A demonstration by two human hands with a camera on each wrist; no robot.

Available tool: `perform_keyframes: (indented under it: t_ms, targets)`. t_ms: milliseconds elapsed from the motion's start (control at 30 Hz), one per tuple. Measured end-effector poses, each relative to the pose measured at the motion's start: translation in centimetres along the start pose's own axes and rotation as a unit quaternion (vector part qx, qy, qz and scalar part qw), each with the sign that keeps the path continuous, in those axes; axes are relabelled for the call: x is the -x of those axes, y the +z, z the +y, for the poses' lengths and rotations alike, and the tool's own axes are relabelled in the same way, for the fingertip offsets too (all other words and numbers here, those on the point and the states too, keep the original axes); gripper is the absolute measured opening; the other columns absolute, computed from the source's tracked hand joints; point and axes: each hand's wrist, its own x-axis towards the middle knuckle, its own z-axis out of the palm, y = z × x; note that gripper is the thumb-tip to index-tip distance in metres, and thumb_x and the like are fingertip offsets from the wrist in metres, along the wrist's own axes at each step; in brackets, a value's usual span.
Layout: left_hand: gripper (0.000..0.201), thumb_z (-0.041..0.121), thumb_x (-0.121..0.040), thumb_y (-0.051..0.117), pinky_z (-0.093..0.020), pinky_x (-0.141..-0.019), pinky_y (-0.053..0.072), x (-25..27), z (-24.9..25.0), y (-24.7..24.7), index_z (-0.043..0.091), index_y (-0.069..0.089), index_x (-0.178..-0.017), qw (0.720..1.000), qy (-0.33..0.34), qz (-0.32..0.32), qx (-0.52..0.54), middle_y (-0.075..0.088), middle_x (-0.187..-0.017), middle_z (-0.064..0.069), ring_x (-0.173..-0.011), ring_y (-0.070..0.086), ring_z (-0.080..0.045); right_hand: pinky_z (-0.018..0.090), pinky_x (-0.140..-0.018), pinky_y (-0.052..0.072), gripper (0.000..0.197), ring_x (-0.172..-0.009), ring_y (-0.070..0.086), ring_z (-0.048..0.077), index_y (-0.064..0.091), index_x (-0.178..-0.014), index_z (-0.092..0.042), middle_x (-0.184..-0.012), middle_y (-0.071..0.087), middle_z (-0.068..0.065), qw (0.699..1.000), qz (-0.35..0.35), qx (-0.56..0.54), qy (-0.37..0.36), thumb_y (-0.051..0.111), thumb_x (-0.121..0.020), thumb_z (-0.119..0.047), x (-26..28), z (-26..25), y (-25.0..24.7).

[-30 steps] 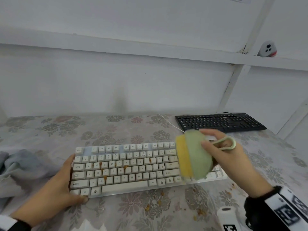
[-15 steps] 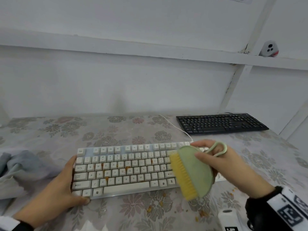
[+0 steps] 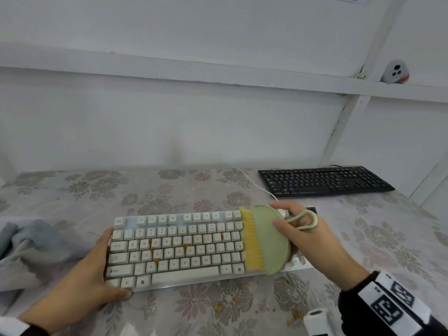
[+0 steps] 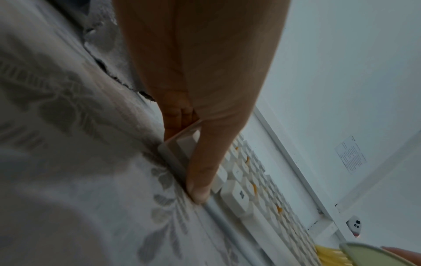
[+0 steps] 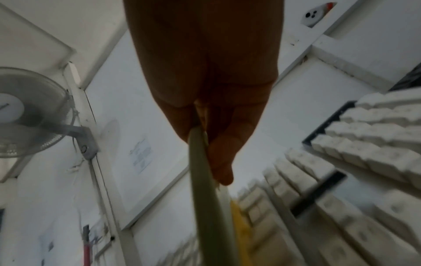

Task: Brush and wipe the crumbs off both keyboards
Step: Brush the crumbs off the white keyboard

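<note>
The head view is evenly lit by soft, diffuse light, with faint shadows and no glare. Straight wall lines bow near its edges from the wide lens. Both wrist views are dimmer and grainy: the left hand [image 4: 200,75] and right hand [image 5: 205,68] loom dark and out of focus, and the white keyboard [image 5: 355,162] is smeared, probably by motion.

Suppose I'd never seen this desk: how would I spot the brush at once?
Find the floral tablecloth, then the white keyboard nearest the camera. At its right end the right hand grips the brush: an oval pale-green back, yellow bristles and a loop handle, unlike the grey cloth at the left.
</note>
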Motion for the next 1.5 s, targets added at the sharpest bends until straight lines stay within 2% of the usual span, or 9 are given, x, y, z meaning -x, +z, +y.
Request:
perform_keyframes:
  t_ms: [133, 367, 500, 700, 800, 933, 1100, 1233, 1500]
  targets:
    - [0.119, 0.0, -0.05, 0.086, -0.01, -0.071, 0.052, -0.1, -0.3, -0.1, 0.086, 0.019, -0.098, 1.0, -0.004, -0.003, 0.0, 0.058, -0.105, 0.04, -0.09, 0.065, 0.006, 0.025, -0.043, 0.046, 0.019, -0.054, 0.06, 0.013, 0.067, -0.105, -0.026, -0.065, 0.065, -0.001, 0.999, -0.05, 0.0, 0.012, 0.06, -0.091, -0.015, 0.3, -0.8, -1.1]
    - [0.112, 0.003, -0.049, 0.087, -0.006, -0.069, 0.05, 0.0, -0.4, -0.1, 0.066, 0.021, -0.114, 1.0, -0.023, -0.008, -0.012, 0.065, -0.102, 0.03, -0.091, 0.063, 0.01, 0.034, -0.048, 0.056, 0.023, -0.069, 0.068, 0.017, 0.062, -0.111, -0.03, -0.085, 0.072, 0.002, 0.992, 0.106, -0.042, -0.056, 0.058, -0.092, -0.017, -1.5, -1.3, -1.1]
    - [0.106, -0.002, -0.053, 0.085, 0.001, -0.063, 0.045, 0.1, 0.2, 0.1, 0.061, 0.021, -0.11, 1.0, -0.026, -0.009, -0.011, 0.05, -0.097, 0.052, -0.087, 0.059, 0.017, 0.035, -0.048, 0.055, 0.023, -0.067, 0.069, 0.019, 0.063, -0.111, -0.029, -0.08, 0.071, 0.002, 0.999, 0.023, 0.007, -0.025, 0.058, -0.092, -0.017, -0.7, -0.1, -0.4]
    - [0.109, -0.003, -0.053, 0.084, 0.0, -0.062, 0.045, 0.1, 0.4, 0.0, 0.069, 0.022, -0.107, 1.0, -0.026, 0.001, -0.012, 0.051, -0.096, 0.052, -0.086, 0.06, 0.015, 0.027, -0.045, 0.048, 0.02, -0.058, 0.062, 0.011, 0.067, -0.105, -0.028, -0.067, 0.066, -0.004, 0.996, -0.081, 0.026, 0.018, 0.059, -0.092, -0.016, 0.3, -0.8, -1.3]
    - [0.118, -0.004, -0.054, 0.084, 0.001, -0.064, 0.045, 0.3, 0.8, 0.0, 0.088, 0.019, -0.09, 1.0, -0.018, 0.004, -0.012, 0.052, -0.096, 0.051, -0.086, 0.059, 0.018, 0.032, -0.045, 0.05, 0.021, -0.059, 0.063, 0.018, 0.067, -0.107, -0.026, -0.074, 0.069, 0.002, 1.0, -0.004, -0.008, -0.022, 0.061, -0.09, -0.015, -0.8, -1.7, -2.2]
    - [0.107, -0.003, -0.054, 0.084, -0.001, -0.063, 0.046, 0.2, 0.7, 0.1, 0.067, 0.024, -0.108, 0.999, -0.034, 0.0, -0.007, 0.068, -0.097, 0.025, -0.086, 0.061, 0.014, 0.029, -0.047, 0.053, 0.024, -0.067, 0.067, 0.011, 0.062, -0.11, -0.03, -0.081, 0.071, -0.006, 0.993, 0.095, -0.038, -0.067, 0.058, -0.092, -0.014, -1.7, -1.6, -1.5]
    - [0.108, -0.001, -0.054, 0.085, -0.004, -0.065, 0.047, 0.2, 0.4, 0.0, 0.067, 0.021, -0.108, 0.999, -0.043, -0.004, -0.005, 0.059, -0.097, 0.044, -0.088, 0.059, 0.018, 0.035, -0.046, 0.053, 0.023, -0.064, 0.066, 0.026, 0.064, -0.108, -0.031, -0.075, 0.069, 0.006, 1.0, -0.011, 0.025, -0.014, 0.058, -0.092, -0.015, -0.5, -0.3, -0.5]
    - [0.107, 0.001, -0.054, 0.085, -0.012, -0.067, 0.05, 0.1, 0.4, 0.0, 0.068, 0.021, -0.109, 0.999, -0.045, 0.0, -0.009, 0.068, -0.098, 0.025, -0.087, 0.063, 0.012, 0.026, -0.045, 0.045, 0.02, -0.058, 0.058, 0.013, 0.068, -0.103, -0.028, -0.065, 0.062, 0.001, 0.997, -0.08, 0.013, 0.012, 0.06, -0.091, -0.014, 0.0, -0.7, -1.2]
    - [0.107, -0.005, -0.053, 0.084, -0.003, -0.063, 0.049, 0.1, 0.8, 0.1, 0.066, 0.024, -0.107, 0.999, -0.032, -0.01, -0.001, 0.055, -0.096, 0.048, -0.085, 0.062, 0.013, 0.032, -0.048, 0.055, 0.023, -0.074, 0.068, 0.015, 0.062, -0.114, -0.023, -0.09, 0.071, 0.003, 0.99, 0.111, -0.069, -0.051, 0.058, -0.093, -0.014, -2.2, -1.7, -1.1]
